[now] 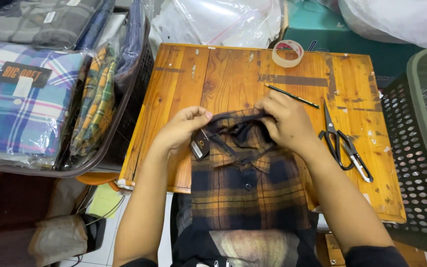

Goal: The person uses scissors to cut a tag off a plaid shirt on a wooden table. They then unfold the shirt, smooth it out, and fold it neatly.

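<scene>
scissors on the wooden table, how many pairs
2. A black-handled pair of scissors lies right of the right hand, points toward the pencil. Small thread snips lie overlapping it, nearer the basket. The shirt may hide others.

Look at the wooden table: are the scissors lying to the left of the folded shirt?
No, the scissors lie right of the plaid shirt, beside the right hand.
</scene>
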